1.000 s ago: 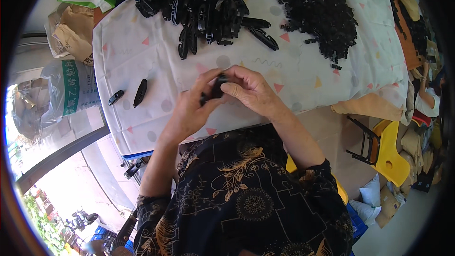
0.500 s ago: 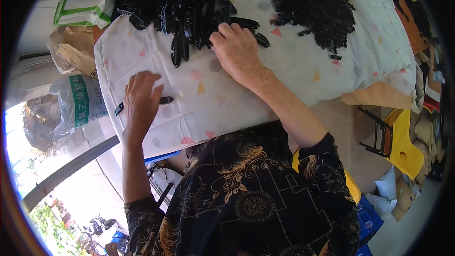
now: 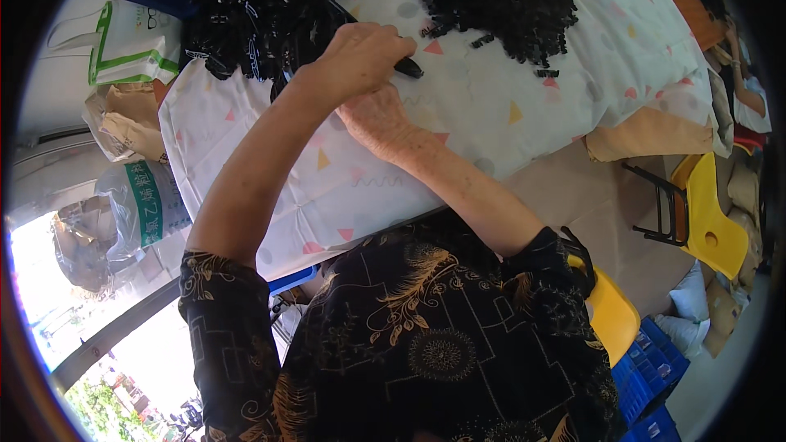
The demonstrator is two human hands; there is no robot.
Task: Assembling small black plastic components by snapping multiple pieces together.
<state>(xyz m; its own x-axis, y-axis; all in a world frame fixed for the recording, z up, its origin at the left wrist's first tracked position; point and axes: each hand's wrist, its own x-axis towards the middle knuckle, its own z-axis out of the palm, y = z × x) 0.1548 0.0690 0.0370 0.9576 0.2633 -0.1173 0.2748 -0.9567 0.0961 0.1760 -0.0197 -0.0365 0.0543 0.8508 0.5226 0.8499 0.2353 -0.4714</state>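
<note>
1. Since half a second ago: left hand (image 3: pixel 360 53) has left the counter's left side and come up to the edge of the long-piece heap. It now crosses above the right hand (image 3: pixel 372 115), which was at that edge already. View has swung slightly too.
2. Left hand: back uppermost, fingers bent over and pointing right. Cannot tell whether anything is held.
3. Right hand: under and nearer the body than the left; fingers hidden by it. Its grip cannot be told.
4. Heap of long black pieces (image 3: pixel 246 24): on the counter (image 3: pixel 483 119), beyond and to the left of both hands; its near edge runs behind the left wrist.
5. One long black piece (image 3: pixel 409 69): on the counter just beside the left fingertips, on their near side, its inner end covered by the hand.
6. Heap of small black pieces (image 3: pixel 508 4): farther right, well apart from both hands.
7. Left forearm slants across the counter's left part. Counter wears a pale cloth with coloured triangles and grey dots.
8. Floor, right: yellow chair (image 3: pixel 711 225), blue crates (image 3: pixel 651 368).
</note>
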